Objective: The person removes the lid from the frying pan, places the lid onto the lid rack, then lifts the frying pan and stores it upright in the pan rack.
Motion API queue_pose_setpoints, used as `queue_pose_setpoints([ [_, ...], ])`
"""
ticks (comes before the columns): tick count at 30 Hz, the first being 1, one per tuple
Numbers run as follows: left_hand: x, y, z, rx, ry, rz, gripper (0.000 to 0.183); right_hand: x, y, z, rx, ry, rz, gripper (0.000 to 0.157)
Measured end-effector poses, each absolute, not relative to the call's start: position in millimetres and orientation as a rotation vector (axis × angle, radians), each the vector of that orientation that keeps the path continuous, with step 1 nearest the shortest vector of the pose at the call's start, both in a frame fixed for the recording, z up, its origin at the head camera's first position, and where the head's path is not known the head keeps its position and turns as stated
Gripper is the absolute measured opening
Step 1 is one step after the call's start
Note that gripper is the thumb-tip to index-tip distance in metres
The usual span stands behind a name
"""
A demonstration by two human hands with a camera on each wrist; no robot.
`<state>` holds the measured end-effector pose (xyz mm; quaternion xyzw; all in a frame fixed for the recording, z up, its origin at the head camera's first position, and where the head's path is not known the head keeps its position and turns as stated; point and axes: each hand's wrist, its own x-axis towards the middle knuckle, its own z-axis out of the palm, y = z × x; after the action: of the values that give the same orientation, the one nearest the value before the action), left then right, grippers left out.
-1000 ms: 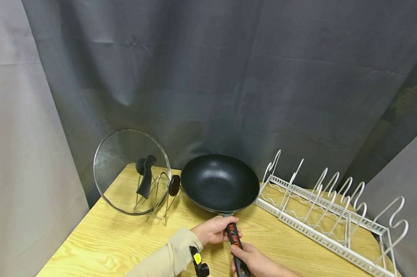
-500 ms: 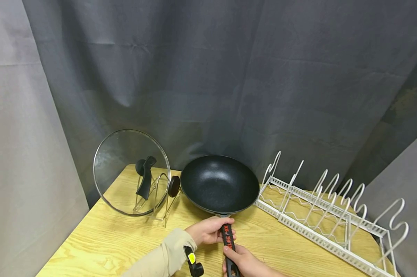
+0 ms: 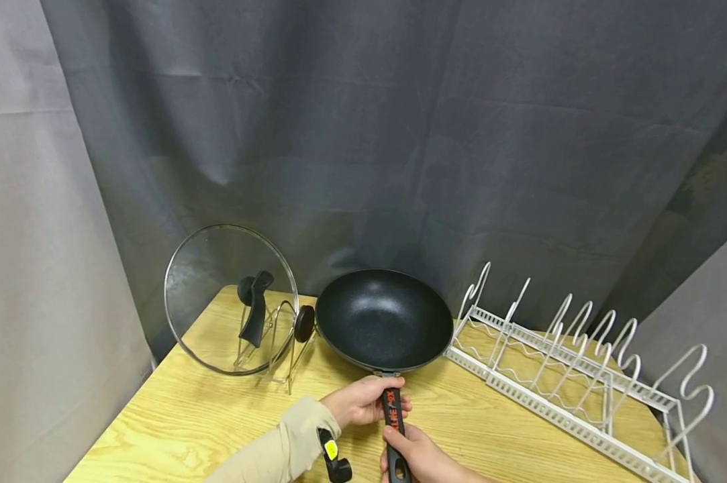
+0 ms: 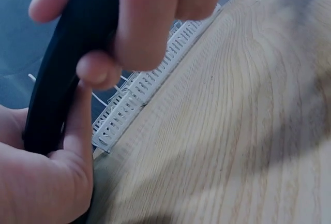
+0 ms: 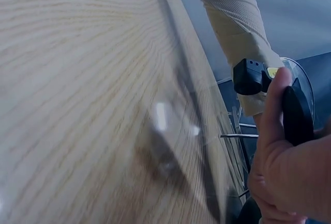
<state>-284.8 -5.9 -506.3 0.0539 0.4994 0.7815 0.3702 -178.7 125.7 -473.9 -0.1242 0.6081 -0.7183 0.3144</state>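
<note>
A black wok [image 3: 382, 325] sits low over the table, its bowl facing up and its long black handle [image 3: 392, 402] with red lettering pointing towards me. Near the bowl, my left hand [image 3: 365, 400] grips the handle from the left side, thumb on top. My right hand [image 3: 419, 455] holds the same handle closer to its end, thumb lying along the top. The left wrist view shows fingers and the dark handle [image 4: 77, 48] close up. In the right wrist view, part of the handle [image 5: 296, 113] shows beside the right thumb.
To the left, a glass lid [image 3: 209, 315] with a black upright handle stands in a wire stand [image 3: 291, 362] beside a dark round disc [image 3: 304, 324]. On the right lies a white rack [image 3: 556, 382] with several wavy dividers. A grey curtain [image 3: 363, 134] hangs behind the table [image 3: 176, 429].
The wok's handle has swung to the left, and both hands have moved left with it. Its bowl has stayed almost in place, as have the lid and the rack.
</note>
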Motion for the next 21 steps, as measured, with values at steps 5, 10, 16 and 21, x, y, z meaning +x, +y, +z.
queue_pose_setpoints([
  [5, -285, -6, -506, 0.116, 1.281, 2.030, 0.016, -177, 118, -472, -0.253, 1.677, -1.905, 0.030],
  [10, -287, -7, -505, 0.092, 1.290, 2.030, 0.015, -177, 110, -475, -0.201, 1.734, -1.935, 0.031],
  [16, -288, -12, -504, 0.120, 1.290, 1.980, 0.021, -177, 103, -477, -0.191, 1.755, -1.952, 0.031],
  [21, -287, -13, -506, 0.135, 1.298, 1.954, 0.022, -176, 98, -477, -0.158, 1.800, -1.953, 0.033],
])
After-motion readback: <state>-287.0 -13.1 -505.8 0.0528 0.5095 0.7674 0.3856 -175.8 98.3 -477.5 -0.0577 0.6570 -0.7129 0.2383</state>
